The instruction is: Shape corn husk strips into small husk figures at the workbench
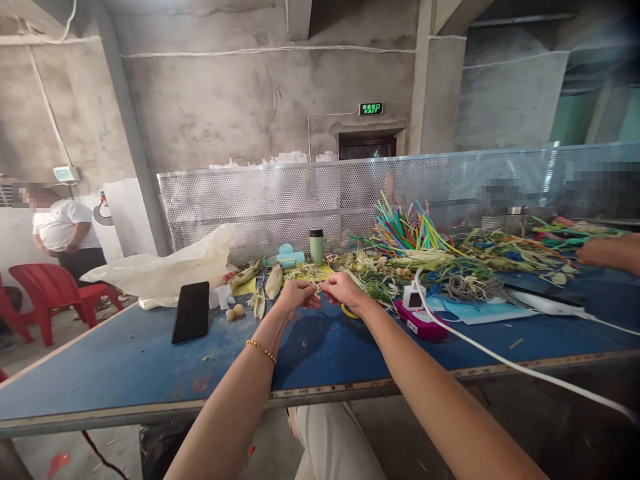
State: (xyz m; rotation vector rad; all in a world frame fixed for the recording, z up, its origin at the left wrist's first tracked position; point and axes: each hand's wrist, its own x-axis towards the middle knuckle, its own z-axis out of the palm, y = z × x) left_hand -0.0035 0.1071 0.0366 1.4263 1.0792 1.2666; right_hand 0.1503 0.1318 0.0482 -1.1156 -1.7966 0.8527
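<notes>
Over the middle of the blue table [240, 373], my left hand [299, 295] and my right hand [346, 292] come close together, fingers pinched. Whatever they hold between the fingertips is too small to make out. A yellow ring-shaped handle [350, 311] shows just under my right hand. Behind my hands lie dry corn husks [274, 281] and shredded plant scraps on yellow paper [244, 288]. Two small tan balls [235, 312] sit to the left of my left hand.
A black phone [191, 312] and a large plastic bag [170, 270] lie at left. A green bottle [317, 247] stands by the perforated metal screen [250, 207]. Colourful stems [407, 227], a magenta power block [420, 321] and a white cable [480, 350] are at right. Another person's arm [610, 253] reaches in.
</notes>
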